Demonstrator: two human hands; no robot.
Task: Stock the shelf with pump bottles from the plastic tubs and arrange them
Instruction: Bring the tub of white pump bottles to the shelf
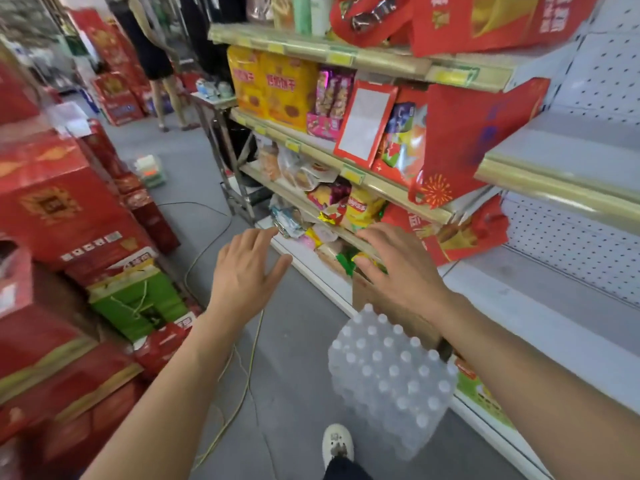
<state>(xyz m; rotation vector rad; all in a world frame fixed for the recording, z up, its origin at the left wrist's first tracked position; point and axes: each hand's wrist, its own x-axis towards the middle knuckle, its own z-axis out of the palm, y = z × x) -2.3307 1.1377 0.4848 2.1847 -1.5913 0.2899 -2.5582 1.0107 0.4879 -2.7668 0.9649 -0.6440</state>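
Oddly, both hands, left [242, 271] and right [398, 271], reach out mid-frame spread and empty, probably for balance; no pump bottles or tubs visible, bare shelf [554, 306] waiting at right.

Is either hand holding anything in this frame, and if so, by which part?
Nothing is held. The left hand and right hand are both open with fingers spread, reaching out above the shrink-wrapped pack of bottles on the floor.

Grey floor [304, 327] carries a shrink-wrapped bottle pack [389, 379] and red cartons [62, 209]
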